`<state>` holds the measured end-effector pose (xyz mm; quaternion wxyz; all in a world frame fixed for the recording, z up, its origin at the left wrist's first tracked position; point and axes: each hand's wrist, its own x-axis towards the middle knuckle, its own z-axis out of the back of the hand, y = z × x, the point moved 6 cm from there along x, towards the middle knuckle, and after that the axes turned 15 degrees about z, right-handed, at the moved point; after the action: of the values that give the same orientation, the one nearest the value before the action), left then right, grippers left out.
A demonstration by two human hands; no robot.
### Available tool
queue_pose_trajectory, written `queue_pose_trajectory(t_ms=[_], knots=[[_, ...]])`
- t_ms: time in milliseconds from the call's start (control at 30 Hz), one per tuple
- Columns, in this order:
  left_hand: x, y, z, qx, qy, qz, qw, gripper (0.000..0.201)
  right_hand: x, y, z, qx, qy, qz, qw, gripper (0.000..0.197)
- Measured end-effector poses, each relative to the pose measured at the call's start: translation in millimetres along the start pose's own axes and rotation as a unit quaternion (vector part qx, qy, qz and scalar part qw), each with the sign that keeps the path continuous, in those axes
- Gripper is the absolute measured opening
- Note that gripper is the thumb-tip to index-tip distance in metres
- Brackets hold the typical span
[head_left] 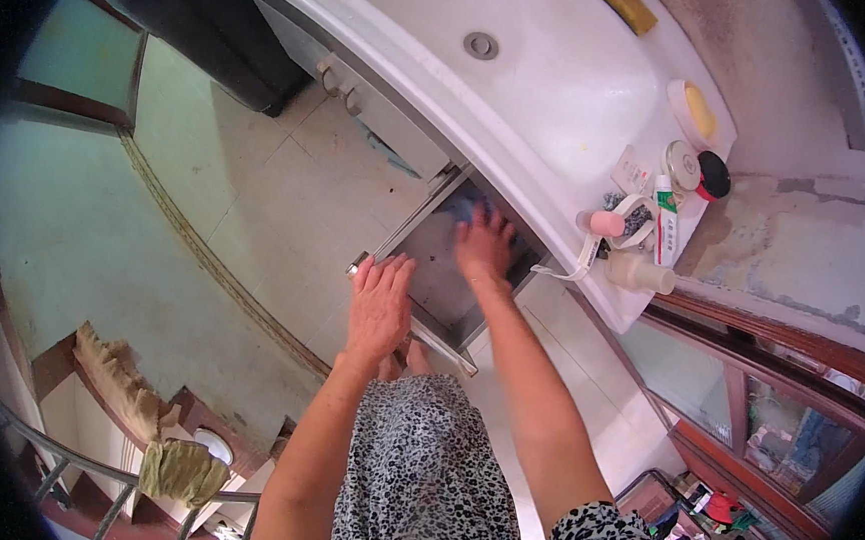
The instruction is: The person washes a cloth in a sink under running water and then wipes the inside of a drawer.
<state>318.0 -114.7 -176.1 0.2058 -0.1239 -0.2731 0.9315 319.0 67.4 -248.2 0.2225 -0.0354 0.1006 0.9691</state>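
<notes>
A shallow drawer (425, 259) is pulled out from the cabinet under the washbasin. My left hand (380, 301) lies over its front edge, fingers bent across the rim beside a metal knob or handle (357, 264). Inside the drawer, my right hand (485, 246) presses a crumpled blue cloth (471, 210) against the bottom, near the far end. Part of the cloth is hidden under the fingers. Small dark specks dot the grey drawer bottom.
Above the drawer is a white washbasin (564, 109). Its corner holds a toothpaste tube (665, 226), a pink-capped bottle (601, 223), a round tin (681, 164) and a soap dish (697, 113). A dark bin (209, 29) stands at upper left; a metal railing (88, 469) runs lower left.
</notes>
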Motion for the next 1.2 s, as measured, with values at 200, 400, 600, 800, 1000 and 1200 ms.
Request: queue_pose_trajectory(t_ms=[200,400,600,800,1000,1200], knots=[[-2,7,3,-0.016,-0.027,0.003,0.999,0.046,-68,58,-19,0.054,0.179,0.282,0.941,0.036],[-3,5,5,-0.018,-0.018,-0.002,1.0,0.045,-81,34,1,-0.015,0.338,0.337,0.879,0.023],[-2,0,3,-0.019,-0.024,0.001,1.0,0.046,-84,28,-25,0.058,0.393,0.229,0.889,0.03],[-3,10,-1,-0.02,-0.015,0.012,1.0,0.047,-81,7,-19,0.66,0.31,-0.174,0.662,0.033],[-5,14,1,-0.109,-0.019,0.011,0.994,0.047,-23,-9,10,0.424,-0.009,-0.084,0.902,0.027],[-6,18,1,-0.14,-0.03,0.01,0.99,0.052,-61,62,-13,0.109,0.145,0.264,0.947,0.034]])
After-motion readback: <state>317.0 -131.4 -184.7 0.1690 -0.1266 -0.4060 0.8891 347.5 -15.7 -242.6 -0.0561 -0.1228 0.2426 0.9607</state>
